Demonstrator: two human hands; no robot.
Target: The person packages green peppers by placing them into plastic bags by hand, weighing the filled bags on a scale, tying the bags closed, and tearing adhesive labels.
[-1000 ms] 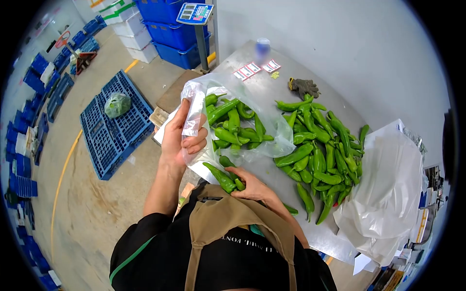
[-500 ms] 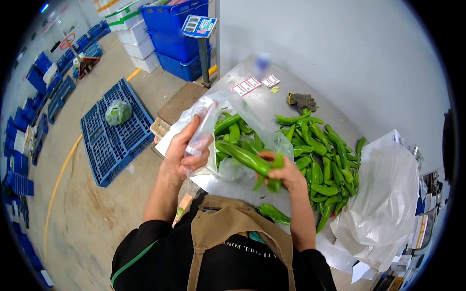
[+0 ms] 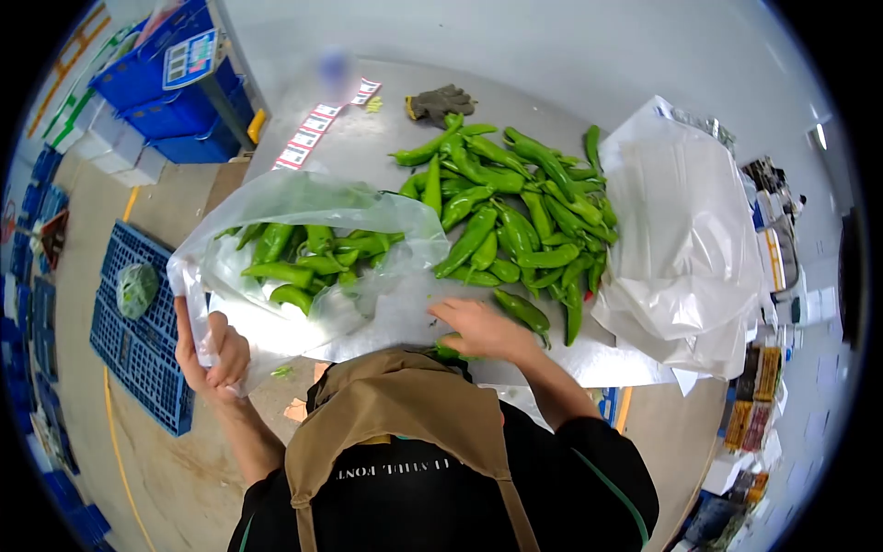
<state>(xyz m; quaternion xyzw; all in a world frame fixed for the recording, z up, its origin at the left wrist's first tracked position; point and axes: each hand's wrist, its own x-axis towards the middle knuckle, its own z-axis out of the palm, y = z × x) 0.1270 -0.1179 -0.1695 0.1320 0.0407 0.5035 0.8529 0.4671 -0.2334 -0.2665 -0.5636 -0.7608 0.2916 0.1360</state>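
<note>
My left hand (image 3: 216, 354) is closed on the rim of a clear plastic bag (image 3: 405, 216), holding its near left side up. Several green peppers (image 3: 317, 262) lie inside the bag, which rests on the metal table. My right hand (image 3: 483, 328) is over the table's near edge, its fingers stretched out and apart. Just below those fingers, part of a green pepper (image 3: 448, 351) shows; the hand and apron hide the rest. One loose pepper (image 3: 521, 313) lies beyond my right hand, in front of a large pile of green peppers (image 3: 520, 221).
White plastic bags (image 3: 681, 248) lie stacked right of the pile. A grey work glove (image 3: 441, 103) and a strip of printed labels (image 3: 308, 136) lie at the back. Left are a scale display (image 3: 190, 60), blue crates (image 3: 198, 110) and a blue pallet (image 3: 138, 363) on the floor.
My right hand has let go of the green peppers it held and moved to the table's near edge. My left hand still grips the bag, now spread wider. The view has turned right.
</note>
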